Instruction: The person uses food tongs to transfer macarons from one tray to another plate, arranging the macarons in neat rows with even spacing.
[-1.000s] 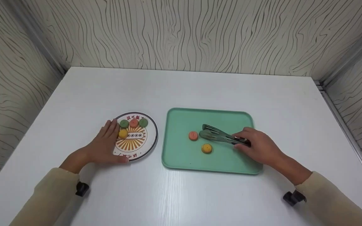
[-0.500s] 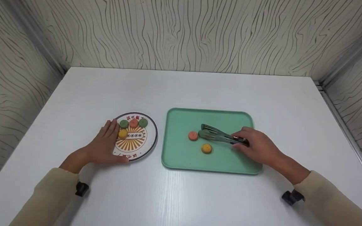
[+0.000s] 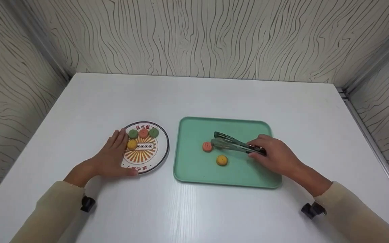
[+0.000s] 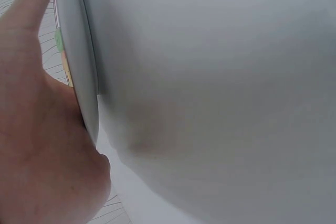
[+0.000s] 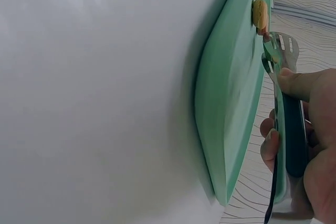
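Slotted metal tongs with dark grips (image 3: 231,143) are gripped over the green rectangular tray (image 3: 272,182) by the right hand (image 3: 275,155), thumb and fingers curled round the grips. The heads are slightly parted; whether anything is held between them cannot be told. One tip is brought close to the coral round macaron-like sweet (image 3: 207,146); contact cannot be confirmed. The yellow round macaron-like sweet (image 3: 222,160) is left lying apart on the tray, nearer the person.

The white round plate with dark rim (image 3: 162,160) is steadied at its left edge by the left hand (image 3: 111,158), fingers nearly straight, thumb reaching along the near rim. Two green round sweets (image 3: 153,132), a coral sweet (image 3: 143,133) and a yellow sweet (image 3: 132,144) are borne on it.

Handling, as judged: sweets light; if real, shells brittle and easily cracked, if toys, firmer. Best taken across the diameter, low on the sides, with gentle pressure. Slipping or rolling may be expected against smooth metal. Tongs judged springy; closing force best governed from mid-grip. Plate judged stiff, best held by the rim.
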`<state>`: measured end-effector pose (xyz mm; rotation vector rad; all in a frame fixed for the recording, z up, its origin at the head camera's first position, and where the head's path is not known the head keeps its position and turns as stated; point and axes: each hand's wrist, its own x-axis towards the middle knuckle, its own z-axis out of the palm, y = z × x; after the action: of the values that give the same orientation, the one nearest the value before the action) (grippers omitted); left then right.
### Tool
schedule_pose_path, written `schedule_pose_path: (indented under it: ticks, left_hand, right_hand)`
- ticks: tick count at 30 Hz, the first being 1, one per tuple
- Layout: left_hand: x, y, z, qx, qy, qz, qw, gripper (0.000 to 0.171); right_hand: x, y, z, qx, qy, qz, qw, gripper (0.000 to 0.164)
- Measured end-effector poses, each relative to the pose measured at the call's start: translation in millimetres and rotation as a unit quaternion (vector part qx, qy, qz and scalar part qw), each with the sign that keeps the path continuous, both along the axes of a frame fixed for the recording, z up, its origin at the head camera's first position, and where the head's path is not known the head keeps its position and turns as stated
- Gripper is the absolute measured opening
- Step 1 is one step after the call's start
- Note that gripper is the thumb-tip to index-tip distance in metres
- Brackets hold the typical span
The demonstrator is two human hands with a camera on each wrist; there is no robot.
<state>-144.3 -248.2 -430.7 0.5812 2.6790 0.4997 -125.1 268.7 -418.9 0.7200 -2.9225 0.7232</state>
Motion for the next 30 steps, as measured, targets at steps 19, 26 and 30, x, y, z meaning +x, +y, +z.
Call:
schedule_pose_path:
  ticks: [19, 26, 30]
  left_hand:
    - [-2.1, -2, -7.3, -0.003, 0.008, 0.001, 1.0000, 0.137]
    - [1.0, -1, -3.0, 0.013, 0.011, 0.003, 0.9999, 0.135]
    - [0.3, -1, -4.0, 0.025, 0.010, 0.002, 0.9996, 0.136]
  right_hand:
    - [-5.5, -10, 11.4, -0.002, 0.002, 0.007, 1.000, 0.028]
    - [-7.6, -15, 13.5, -0.012, 0.020, 0.016, 1.000, 0.028]
    - [-9.1, -19, 13.5, -0.017, 0.026, 0.021, 0.999, 0.027]
